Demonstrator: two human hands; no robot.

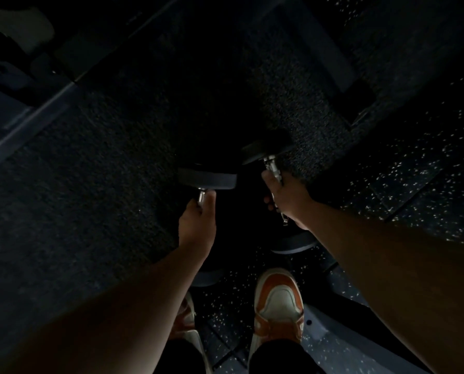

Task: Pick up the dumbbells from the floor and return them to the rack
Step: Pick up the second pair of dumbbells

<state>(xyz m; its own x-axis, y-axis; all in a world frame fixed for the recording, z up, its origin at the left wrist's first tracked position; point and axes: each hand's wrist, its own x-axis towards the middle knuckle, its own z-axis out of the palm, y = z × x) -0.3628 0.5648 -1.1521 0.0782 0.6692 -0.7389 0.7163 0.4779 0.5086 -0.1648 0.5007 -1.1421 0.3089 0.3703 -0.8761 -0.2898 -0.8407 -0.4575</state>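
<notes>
Both hands are wrapped around ridged chrome handles: the left hand (197, 225) grips the left dumbbell (208, 179), the right hand (287, 197) the right dumbbell (266, 152), each with dark, rounded rubbery heads. Both dumbbells sit near centre frame, above the coarse dark mat (104, 171). White-flecked rubber floor (403, 179) lies at 3 o'clock; orange-and-white shoes (278, 300) at 6 o'clock.
</notes>
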